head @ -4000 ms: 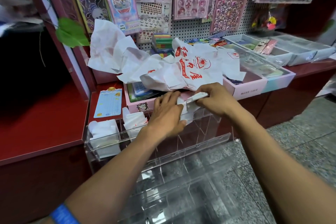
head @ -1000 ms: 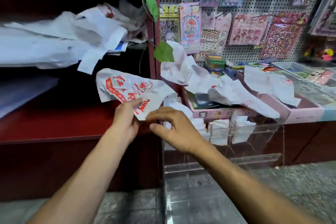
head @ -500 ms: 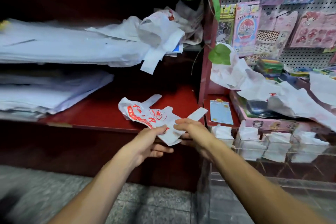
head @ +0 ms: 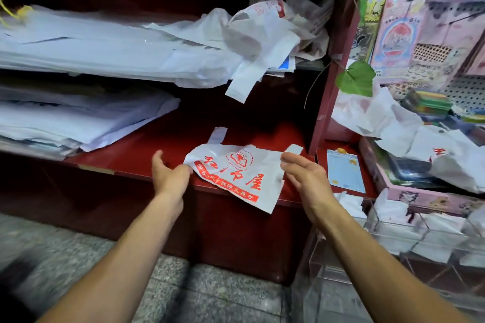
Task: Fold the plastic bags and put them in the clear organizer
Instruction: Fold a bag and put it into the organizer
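A white plastic bag with red print (head: 237,174) lies spread on the red shelf (head: 147,149), its lower corner hanging over the front edge. My left hand (head: 168,176) is at the bag's left edge, fingertips touching it, thumb lifted apart. My right hand (head: 305,174) hovers with relaxed fingers at the bag's right edge and holds nothing. The clear organizer (head: 370,220) stands at the lower right, with folded white bags (head: 351,204) in its back compartments.
Stacks of flat white bags (head: 105,47) fill the upper and lower shelf at left. Loose crumpled bags (head: 393,118) lie over a pink tray (head: 420,196) at right. A red post (head: 330,86) divides the shelves; a blue card (head: 345,170) lies beside it.
Both hands carried the printed bag from the right pile to the red shelf. Half a second ago they still held it; now it lies flat and both hands have opened.
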`<action>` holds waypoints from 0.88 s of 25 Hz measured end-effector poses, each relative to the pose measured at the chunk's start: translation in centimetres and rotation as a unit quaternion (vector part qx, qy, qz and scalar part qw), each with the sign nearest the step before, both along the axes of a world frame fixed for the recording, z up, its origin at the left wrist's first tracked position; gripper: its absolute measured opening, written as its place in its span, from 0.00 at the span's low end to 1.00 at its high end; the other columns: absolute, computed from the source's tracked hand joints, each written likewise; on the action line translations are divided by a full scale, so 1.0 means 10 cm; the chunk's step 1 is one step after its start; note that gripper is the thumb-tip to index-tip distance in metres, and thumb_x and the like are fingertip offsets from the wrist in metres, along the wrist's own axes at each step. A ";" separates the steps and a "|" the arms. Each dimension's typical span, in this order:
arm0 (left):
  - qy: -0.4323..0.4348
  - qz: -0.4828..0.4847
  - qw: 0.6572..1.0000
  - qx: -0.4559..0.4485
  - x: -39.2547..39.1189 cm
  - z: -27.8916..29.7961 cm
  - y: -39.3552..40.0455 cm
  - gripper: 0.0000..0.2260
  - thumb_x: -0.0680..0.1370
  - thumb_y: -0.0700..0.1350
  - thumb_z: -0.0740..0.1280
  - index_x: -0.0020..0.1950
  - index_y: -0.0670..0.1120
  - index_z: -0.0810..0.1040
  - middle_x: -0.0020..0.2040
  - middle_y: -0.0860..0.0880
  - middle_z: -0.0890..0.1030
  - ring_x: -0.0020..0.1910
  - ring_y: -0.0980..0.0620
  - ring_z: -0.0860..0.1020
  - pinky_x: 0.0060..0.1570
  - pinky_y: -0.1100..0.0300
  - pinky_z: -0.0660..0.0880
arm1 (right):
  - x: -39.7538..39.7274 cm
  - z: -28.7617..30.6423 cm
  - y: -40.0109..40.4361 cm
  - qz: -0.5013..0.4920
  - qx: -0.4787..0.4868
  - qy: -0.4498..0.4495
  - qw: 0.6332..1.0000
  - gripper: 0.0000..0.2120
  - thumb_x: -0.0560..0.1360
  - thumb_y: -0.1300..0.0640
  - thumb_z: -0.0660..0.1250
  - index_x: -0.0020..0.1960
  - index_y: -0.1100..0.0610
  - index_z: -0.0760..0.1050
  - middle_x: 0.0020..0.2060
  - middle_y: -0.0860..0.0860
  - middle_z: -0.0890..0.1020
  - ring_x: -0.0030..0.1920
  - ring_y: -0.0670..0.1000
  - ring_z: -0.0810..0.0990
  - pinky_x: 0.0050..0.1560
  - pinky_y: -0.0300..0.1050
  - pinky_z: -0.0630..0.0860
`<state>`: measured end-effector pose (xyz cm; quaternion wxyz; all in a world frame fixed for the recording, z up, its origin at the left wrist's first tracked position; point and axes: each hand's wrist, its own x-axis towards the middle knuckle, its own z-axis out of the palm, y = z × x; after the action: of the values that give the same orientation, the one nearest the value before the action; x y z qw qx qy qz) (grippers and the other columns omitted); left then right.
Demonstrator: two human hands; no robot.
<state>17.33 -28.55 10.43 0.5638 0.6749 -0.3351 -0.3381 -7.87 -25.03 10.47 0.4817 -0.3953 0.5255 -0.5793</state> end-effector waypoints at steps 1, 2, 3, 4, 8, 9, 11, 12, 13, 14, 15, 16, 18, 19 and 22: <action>0.038 -0.007 0.999 -0.010 0.05 0.01 -0.07 0.35 0.72 0.35 0.71 0.76 0.52 0.64 0.75 0.48 0.65 0.72 0.47 0.66 0.69 0.56 0.65 | -0.04 0.01 0.02 -0.009 0.002 -0.039 0.999 0.16 0.73 0.61 0.70 0.61 0.61 0.79 0.57 0.53 0.83 0.61 0.51 0.80 0.68 0.48 0.72; 0.034 -0.033 0.999 -0.017 0.09 0.01 -0.10 0.35 0.71 0.35 0.72 0.75 0.52 0.66 0.74 0.49 0.67 0.72 0.49 0.67 0.68 0.57 0.65 | -0.07 0.03 0.04 -0.013 0.005 -0.083 0.996 0.14 0.75 0.63 0.68 0.59 0.62 0.80 0.56 0.54 0.84 0.60 0.52 0.81 0.67 0.48 0.73; -0.001 -0.076 0.997 -0.009 0.13 -0.04 -0.12 0.33 0.70 0.35 0.74 0.73 0.52 0.69 0.72 0.50 0.70 0.71 0.50 0.69 0.67 0.58 0.66 | -0.11 0.06 0.07 -0.016 0.010 -0.113 0.993 0.12 0.75 0.63 0.67 0.57 0.63 0.81 0.54 0.55 0.85 0.59 0.52 0.82 0.66 0.47 0.74; -0.039 -0.131 0.991 -0.001 0.12 -0.08 -0.11 0.28 0.70 0.38 0.76 0.68 0.53 0.75 0.67 0.51 0.75 0.68 0.50 0.72 0.64 0.58 0.68 | -0.16 0.08 0.09 -0.013 0.016 -0.126 0.992 0.10 0.76 0.63 0.66 0.56 0.63 0.81 0.54 0.55 0.85 0.59 0.53 0.82 0.65 0.46 0.74; -0.148 -0.171 0.974 -0.023 -0.02 -0.20 -0.07 0.05 0.68 0.56 0.74 0.40 0.57 0.84 0.40 0.58 0.82 0.46 0.54 0.79 0.51 0.56 0.71 | -0.23 0.14 0.15 -0.028 0.022 -0.136 0.990 0.15 0.76 0.62 0.66 0.62 0.56 0.76 0.54 0.52 0.84 0.60 0.54 0.81 0.66 0.49 0.73; -0.133 -0.173 0.975 -0.040 -0.06 -0.17 -0.07 0.10 0.71 0.56 0.72 0.40 0.50 0.84 0.36 0.55 0.79 0.40 0.53 0.76 0.44 0.56 0.69 | -0.21 0.16 0.16 -0.055 0.015 -0.149 0.987 0.19 0.76 0.63 0.66 0.65 0.55 0.73 0.53 0.52 0.83 0.57 0.53 0.82 0.64 0.48 0.75; -0.057 -0.154 0.985 -0.058 -0.16 -0.03 -0.04 0.15 0.78 0.50 0.68 0.40 0.40 0.82 0.35 0.49 0.76 0.38 0.51 0.71 0.39 0.56 0.65 | -0.20 0.22 0.19 -0.115 0.013 -0.163 0.980 0.22 0.76 0.64 0.65 0.68 0.53 0.68 0.51 0.52 0.82 0.49 0.51 0.83 0.53 0.45 0.79; 0.003 -0.134 0.989 -0.056 -0.19 0.06 -0.02 0.12 0.79 0.48 0.67 0.40 0.41 0.82 0.37 0.49 0.79 0.39 0.51 0.73 0.39 0.57 0.68 | -0.19 0.26 0.21 -0.129 0.031 -0.152 0.979 0.21 0.76 0.63 0.66 0.68 0.53 0.68 0.50 0.52 0.81 0.45 0.50 0.83 0.48 0.43 0.79; 0.073 -0.118 0.989 -0.046 -0.23 0.13 0.00 0.09 0.78 0.46 0.66 0.41 0.44 0.81 0.39 0.48 0.81 0.39 0.50 0.77 0.41 0.57 0.72 | -0.18 0.29 0.24 -0.121 0.060 -0.128 0.983 0.19 0.77 0.60 0.67 0.66 0.54 0.69 0.49 0.52 0.82 0.40 0.49 0.82 0.43 0.43 0.78; 0.128 -0.107 0.986 -0.026 -0.26 0.21 0.04 0.06 0.77 0.44 0.65 0.43 0.46 0.80 0.40 0.47 0.82 0.40 0.49 0.79 0.41 0.57 0.75 | -0.16 0.31 0.26 -0.096 0.099 -0.103 0.985 0.16 0.77 0.56 0.67 0.63 0.55 0.72 0.48 0.53 0.82 0.35 0.48 0.81 0.39 0.43 0.76; 0.160 -0.103 0.982 -0.002 -0.28 0.26 0.07 0.05 0.76 0.43 0.64 0.44 0.46 0.80 0.40 0.47 0.82 0.39 0.48 0.80 0.39 0.56 0.76 | -0.14 0.32 0.30 -0.062 0.137 -0.082 0.985 0.14 0.77 0.54 0.68 0.60 0.56 0.74 0.45 0.54 0.82 0.31 0.47 0.78 0.38 0.44 0.74; 0.170 -0.109 0.979 0.030 -0.28 0.26 0.09 0.06 0.75 0.42 0.63 0.46 0.46 0.79 0.40 0.46 0.82 0.38 0.47 0.80 0.38 0.56 0.77 | -0.11 0.33 0.32 -0.029 0.167 -0.068 0.983 0.12 0.76 0.52 0.68 0.58 0.56 0.76 0.44 0.54 0.83 0.31 0.48 0.78 0.38 0.44 0.74; 0.156 -0.129 0.976 0.085 -0.28 0.22 0.13 0.07 0.73 0.39 0.62 0.48 0.44 0.78 0.40 0.45 0.82 0.37 0.46 0.80 0.36 0.57 0.75 | -0.08 0.32 0.33 0.006 0.193 -0.051 0.980 0.12 0.75 0.54 0.69 0.57 0.56 0.78 0.44 0.55 0.85 0.38 0.52 0.83 0.41 0.46 0.78; 0.146 -0.133 0.975 0.099 -0.27 0.18 0.15 0.07 0.73 0.38 0.62 0.48 0.44 0.78 0.40 0.45 0.81 0.37 0.47 0.80 0.34 0.58 0.75 | -0.06 0.30 0.33 0.008 0.193 -0.045 0.980 0.12 0.75 0.57 0.70 0.58 0.58 0.77 0.45 0.56 0.86 0.41 0.54 0.84 0.43 0.48 0.80; 0.120 -0.140 0.975 0.124 -0.19 0.10 0.16 0.06 0.75 0.35 0.64 0.48 0.43 0.78 0.38 0.45 0.81 0.34 0.49 0.78 0.24 0.63 0.73 | -0.04 0.19 0.26 -0.040 0.184 -0.013 0.982 0.20 0.73 0.71 0.66 0.63 0.57 0.71 0.50 0.59 0.83 0.44 0.57 0.82 0.42 0.52 0.80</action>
<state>15.44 -26.92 11.48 0.4592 0.6402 -0.3118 -0.5311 -8.30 -22.42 12.37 0.5294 -0.2711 0.6322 -0.4966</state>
